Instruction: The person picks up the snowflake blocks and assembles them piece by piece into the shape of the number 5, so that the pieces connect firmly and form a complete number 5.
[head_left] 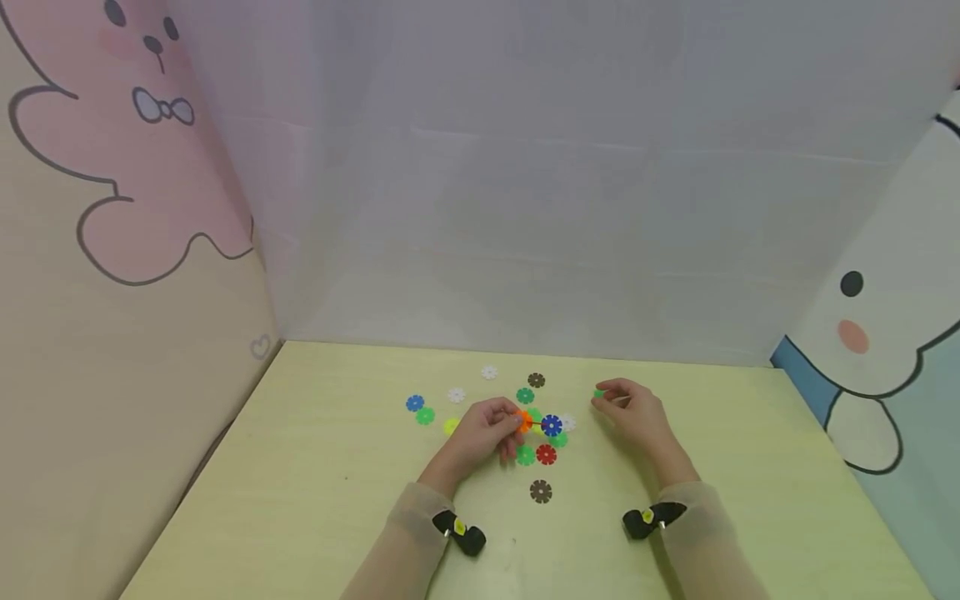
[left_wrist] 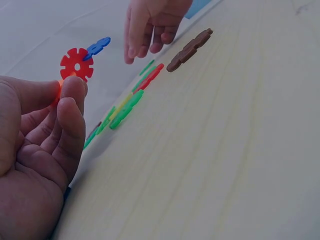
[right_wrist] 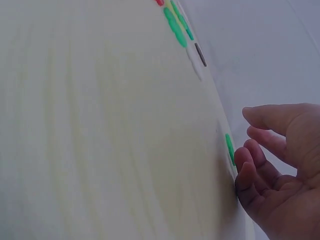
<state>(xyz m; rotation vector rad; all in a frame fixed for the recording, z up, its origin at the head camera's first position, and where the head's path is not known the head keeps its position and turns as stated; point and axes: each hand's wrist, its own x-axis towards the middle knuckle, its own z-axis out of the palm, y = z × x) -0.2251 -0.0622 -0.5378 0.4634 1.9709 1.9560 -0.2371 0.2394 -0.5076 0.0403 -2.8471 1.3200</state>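
Note:
My left hand (head_left: 483,433) pinches an orange notched plastic disc (head_left: 525,421) between thumb and fingers. Joined to that disc is a red notched disc (left_wrist: 77,65), and a blue one (left_wrist: 98,47) slots into the red disc's edge. This small chain is held above the table. Farther right, my right hand (head_left: 636,417) hovers low, its thumb and index finger apart. A green disc (right_wrist: 229,149) lies on the table by those fingertips, partly hidden in the head view; no grip on it shows.
Loose discs lie about the table (head_left: 300,483): a brown one (head_left: 541,492) nearest me, a red one (head_left: 546,454), several green, white and yellow ones, and a blue one (head_left: 415,403) at the left. A white sheet (head_left: 480,208) hangs behind, with printed panels at both sides.

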